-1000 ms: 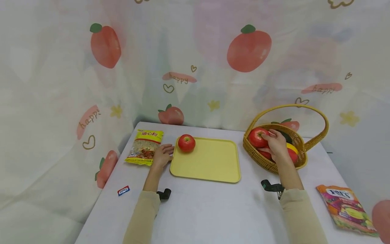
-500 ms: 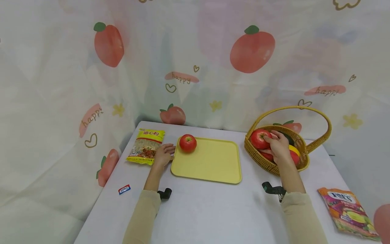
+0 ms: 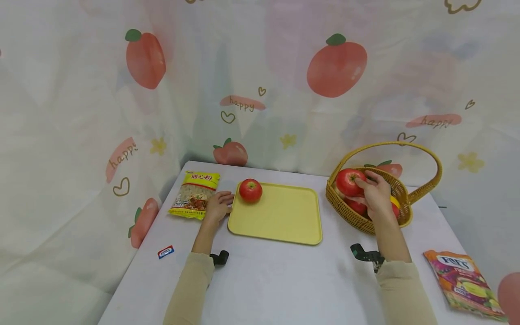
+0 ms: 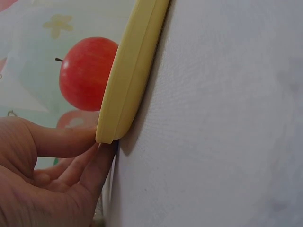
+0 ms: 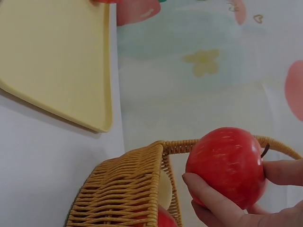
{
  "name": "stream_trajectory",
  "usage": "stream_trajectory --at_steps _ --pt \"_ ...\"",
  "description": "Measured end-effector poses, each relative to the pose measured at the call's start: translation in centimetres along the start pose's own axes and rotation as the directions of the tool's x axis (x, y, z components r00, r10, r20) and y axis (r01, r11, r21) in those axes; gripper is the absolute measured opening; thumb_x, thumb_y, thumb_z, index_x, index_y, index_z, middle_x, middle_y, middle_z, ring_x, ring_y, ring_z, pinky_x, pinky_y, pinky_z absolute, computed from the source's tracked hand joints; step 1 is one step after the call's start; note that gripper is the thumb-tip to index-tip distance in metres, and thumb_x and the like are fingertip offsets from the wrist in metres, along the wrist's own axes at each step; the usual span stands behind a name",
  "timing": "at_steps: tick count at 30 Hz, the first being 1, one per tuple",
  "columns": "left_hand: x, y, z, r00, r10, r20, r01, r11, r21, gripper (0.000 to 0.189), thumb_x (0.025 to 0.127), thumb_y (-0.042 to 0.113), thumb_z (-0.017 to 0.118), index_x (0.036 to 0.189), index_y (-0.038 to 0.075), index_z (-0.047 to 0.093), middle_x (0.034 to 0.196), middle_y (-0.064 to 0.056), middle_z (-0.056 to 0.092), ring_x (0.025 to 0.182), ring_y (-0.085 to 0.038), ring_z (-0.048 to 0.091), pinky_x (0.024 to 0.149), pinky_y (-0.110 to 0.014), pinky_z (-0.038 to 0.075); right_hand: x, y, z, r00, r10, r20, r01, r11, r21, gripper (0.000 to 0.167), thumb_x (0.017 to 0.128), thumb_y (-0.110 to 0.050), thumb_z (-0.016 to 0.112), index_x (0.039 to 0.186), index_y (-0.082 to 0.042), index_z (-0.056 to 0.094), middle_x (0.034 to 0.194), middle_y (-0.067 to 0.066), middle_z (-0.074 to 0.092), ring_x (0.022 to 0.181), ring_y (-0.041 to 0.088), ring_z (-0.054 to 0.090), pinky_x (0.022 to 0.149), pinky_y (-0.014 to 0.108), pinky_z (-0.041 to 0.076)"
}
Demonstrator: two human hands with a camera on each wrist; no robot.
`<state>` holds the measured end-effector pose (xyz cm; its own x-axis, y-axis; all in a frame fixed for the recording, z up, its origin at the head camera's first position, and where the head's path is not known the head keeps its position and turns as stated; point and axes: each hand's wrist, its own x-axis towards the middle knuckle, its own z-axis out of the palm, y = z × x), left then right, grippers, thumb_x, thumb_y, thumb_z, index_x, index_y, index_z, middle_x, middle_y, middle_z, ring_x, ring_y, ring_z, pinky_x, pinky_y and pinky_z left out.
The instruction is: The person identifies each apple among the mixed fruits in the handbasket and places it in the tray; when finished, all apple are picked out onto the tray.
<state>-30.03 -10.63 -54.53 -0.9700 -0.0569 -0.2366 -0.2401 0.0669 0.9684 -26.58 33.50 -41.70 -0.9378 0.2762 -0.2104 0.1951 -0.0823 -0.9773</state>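
My right hand (image 3: 377, 195) grips a red apple (image 3: 349, 181) between thumb and fingers, at the left side of a wicker basket (image 3: 345, 215). In the right wrist view the held apple (image 5: 226, 165) is up beside the basket's handle. More red fruit (image 3: 355, 206) lies in the basket, partly hidden by the hand. My left hand (image 3: 217, 207) is at the left edge of a yellow tray (image 3: 284, 216); in the left wrist view its fingertips touch the tray's rim (image 4: 124, 90). Another red apple (image 3: 250, 190) sits in the tray's back left corner.
A yellow pasta bag (image 3: 195, 195) lies just left of my left hand. The small FOX'S wrapper (image 3: 165, 252) is at the table's left side, and a FOX'S bag (image 3: 465, 284) at the right. Behind the table (image 3: 284, 289) hangs a patterned cloth (image 3: 284, 67).
My right hand has raised the apple slightly from the other fruit, shifting a little right. My left hand stays beside the tray. The head view has shifted slightly.
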Motion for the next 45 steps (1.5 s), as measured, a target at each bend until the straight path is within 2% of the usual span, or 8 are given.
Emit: stream_trajectory --at_steps 5,13,18,26,35,41,45 --pt "-0.1 0.0 -0.1 1.0 0.005 0.011 -0.005 1.0 -0.02 0.057 0.093 -0.021 0.054 0.147 -0.003 0.052 0.141 -0.023 0.062 0.133 -0.035 0.06 0.107 -0.047 0.052 -0.8 -0.6 0.2 1.0 0.0 0.019 -0.001 0.999 0.04 0.073 0.105 -0.02 0.062 0.167 -0.018 0.024 0.166 0.015 0.018 0.151 0.036 0.03 0.091 0.05 0.055" --pt "0.0 -0.1 0.0 1.0 0.01 0.006 -0.01 1.0 -0.019 0.056 0.092 -0.021 0.054 0.146 -0.004 0.053 0.14 -0.023 0.063 0.131 -0.036 0.061 0.106 -0.047 0.052 -2.2 -1.2 0.8 0.996 -0.024 0.083 0.02 0.998 0.052 0.071 0.106 -0.018 0.059 0.167 -0.02 0.022 0.17 0.017 0.012 0.155 0.042 0.022 0.094 0.052 0.052" --pt "0.1 0.0 -0.1 1.0 0.012 0.008 -0.012 1.0 -0.028 0.056 0.093 -0.021 0.054 0.146 -0.003 0.053 0.14 -0.023 0.063 0.131 -0.035 0.061 0.106 -0.046 0.053 -2.7 -1.3 1.6 0.994 -0.031 0.107 0.025 0.998 0.054 0.072 0.106 -0.02 0.06 0.167 -0.021 0.022 0.17 0.017 0.011 0.152 0.041 0.027 0.095 0.051 0.051" --pt "0.4 -0.2 0.0 1.0 0.021 -0.018 -0.021 1.0 0.01 0.056 0.091 -0.021 0.055 0.144 -0.002 0.056 0.137 -0.021 0.066 0.128 -0.033 0.064 0.096 -0.037 0.058 -3.1 -1.0 3.0 0.99 -0.031 0.136 0.03 1.0 0.007 0.068 0.105 -0.023 0.063 0.164 -0.02 0.029 0.167 0.016 0.019 0.144 0.038 0.038 0.094 0.05 0.054" --pt "0.4 -0.3 0.1 1.0 0.025 -0.018 -0.025 1.0 -0.004 0.056 0.091 -0.022 0.056 0.144 -0.003 0.055 0.138 -0.022 0.065 0.129 -0.034 0.063 0.102 -0.044 0.055 -2.8 -0.4 5.2 0.983 -0.065 0.172 0.066 0.998 0.0 0.068 0.106 -0.016 0.06 0.164 -0.007 0.025 0.162 0.022 0.024 0.145 0.043 0.037 0.091 0.054 0.054" --pt "0.3 -0.2 0.1 0.999 0.032 -0.011 -0.032 0.999 -0.005 0.056 0.091 -0.022 0.055 0.143 -0.003 0.056 0.139 -0.023 0.064 0.129 -0.035 0.062 0.099 -0.04 0.057 -2.4 0.0 6.7 0.982 -0.042 0.183 0.047 0.999 -0.022 0.065 0.107 -0.016 0.058 0.164 -0.009 0.027 0.163 0.022 0.024 0.148 0.041 0.035 0.094 0.056 0.052" --pt "0.3 -0.3 0.1 1.0 0.019 -0.007 -0.019 1.0 -0.015 0.055 0.092 -0.021 0.054 0.144 -0.002 0.055 0.139 -0.022 0.064 0.13 -0.034 0.062 0.1 -0.041 0.056 -2.2 0.4 7.8 0.982 -0.024 0.19 0.028 0.999 -0.019 0.064 0.107 -0.015 0.058 0.163 -0.009 0.029 0.163 0.021 0.026 0.146 0.039 0.038 0.097 0.058 0.051"
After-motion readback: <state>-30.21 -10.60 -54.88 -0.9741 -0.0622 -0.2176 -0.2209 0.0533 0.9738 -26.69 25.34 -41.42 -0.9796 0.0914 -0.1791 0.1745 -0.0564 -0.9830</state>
